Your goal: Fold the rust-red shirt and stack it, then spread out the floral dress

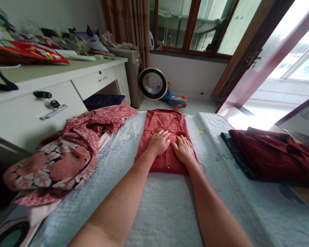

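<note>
A red buttoned garment point(166, 120), folded into a long panel, lies on the pale blue bedspread point(167, 209) in front of me. My left hand point(159, 142) rests flat on its left middle, fingers stretched out near a gathered seam. On the right half of the same garment, my right hand point(183, 149) lies palm down with its fingers extended. The two hands are a little apart, and neither grips the cloth. One small button shows near the garment's near edge. What lies beneath the palms is hidden.
Crumpled patterned clothes point(74, 151) are heaped at the left. Folded dark red clothing point(275, 154) is stacked at the right. A white desk point(59, 92) with clutter stands left, beside a washing machine with its round door point(152, 83) open. A blue and orange ride-on toy point(175, 98) sits beyond.
</note>
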`<state>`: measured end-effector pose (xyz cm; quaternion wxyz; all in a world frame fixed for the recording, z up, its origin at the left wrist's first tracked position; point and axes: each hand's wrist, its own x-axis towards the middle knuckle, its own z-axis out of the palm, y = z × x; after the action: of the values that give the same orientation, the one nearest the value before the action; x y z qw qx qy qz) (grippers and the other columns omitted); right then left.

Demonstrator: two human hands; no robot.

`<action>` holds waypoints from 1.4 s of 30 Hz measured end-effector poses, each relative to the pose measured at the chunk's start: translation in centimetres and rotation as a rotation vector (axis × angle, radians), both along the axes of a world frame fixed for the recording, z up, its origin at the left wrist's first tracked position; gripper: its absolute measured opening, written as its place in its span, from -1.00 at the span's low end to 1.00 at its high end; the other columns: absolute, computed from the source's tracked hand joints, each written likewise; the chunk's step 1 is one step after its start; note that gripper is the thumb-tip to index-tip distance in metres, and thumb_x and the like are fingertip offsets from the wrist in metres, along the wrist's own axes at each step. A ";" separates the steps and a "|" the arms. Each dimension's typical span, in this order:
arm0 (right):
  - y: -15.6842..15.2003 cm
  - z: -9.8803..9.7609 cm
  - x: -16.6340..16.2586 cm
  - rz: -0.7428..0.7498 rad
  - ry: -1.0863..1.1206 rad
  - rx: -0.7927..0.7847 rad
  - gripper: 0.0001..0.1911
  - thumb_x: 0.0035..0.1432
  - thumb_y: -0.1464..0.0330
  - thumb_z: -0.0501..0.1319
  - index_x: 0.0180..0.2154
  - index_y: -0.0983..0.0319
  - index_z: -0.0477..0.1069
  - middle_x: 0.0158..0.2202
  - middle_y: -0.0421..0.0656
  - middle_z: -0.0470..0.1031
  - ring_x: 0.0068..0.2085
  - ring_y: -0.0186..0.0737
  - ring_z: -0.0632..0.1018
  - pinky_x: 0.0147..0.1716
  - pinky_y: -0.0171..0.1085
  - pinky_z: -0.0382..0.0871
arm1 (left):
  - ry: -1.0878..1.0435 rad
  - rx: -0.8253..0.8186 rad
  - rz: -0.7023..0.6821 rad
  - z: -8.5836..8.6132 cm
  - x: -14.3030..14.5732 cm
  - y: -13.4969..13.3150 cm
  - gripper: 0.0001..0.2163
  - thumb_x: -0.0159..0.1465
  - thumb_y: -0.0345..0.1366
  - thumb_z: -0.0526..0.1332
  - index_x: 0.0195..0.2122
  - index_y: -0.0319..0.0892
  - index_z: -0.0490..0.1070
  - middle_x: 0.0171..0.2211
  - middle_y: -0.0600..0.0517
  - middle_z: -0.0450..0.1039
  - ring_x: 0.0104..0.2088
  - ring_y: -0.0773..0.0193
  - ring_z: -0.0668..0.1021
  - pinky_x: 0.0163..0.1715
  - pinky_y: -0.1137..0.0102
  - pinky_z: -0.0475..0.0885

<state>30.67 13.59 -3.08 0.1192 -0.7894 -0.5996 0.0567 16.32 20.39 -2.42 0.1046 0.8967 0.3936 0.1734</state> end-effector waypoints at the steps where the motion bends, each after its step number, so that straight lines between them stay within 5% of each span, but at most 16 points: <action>1: 0.0 0.0 0.0 -0.005 0.002 -0.001 -0.39 0.36 0.12 -0.09 0.30 0.30 0.14 0.37 0.03 0.07 0.37 0.02 0.10 0.30 -0.04 -0.04 | -0.002 0.000 -0.001 0.0 0.0 0.0 -0.57 0.41 -0.24 -0.04 0.26 -0.20 0.25 0.31 -0.05 0.20 0.34 0.16 0.19 0.32 0.21 0.09; 42: 0.1 -0.4 0.2 -0.027 0.020 0.003 -0.36 0.34 0.09 -0.09 0.30 0.31 0.14 0.37 0.07 0.06 0.38 0.05 0.07 0.29 0.00 -0.05 | -0.003 0.002 0.000 -0.3 0.0 0.1 -0.57 0.40 -0.24 -0.04 0.27 -0.20 0.24 0.31 -0.04 0.20 0.34 0.17 0.18 0.33 0.23 0.07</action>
<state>30.82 13.73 -3.47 0.1271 -0.7966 -0.5877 0.0623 16.31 20.45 -2.67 0.1043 0.8966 0.3931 0.1750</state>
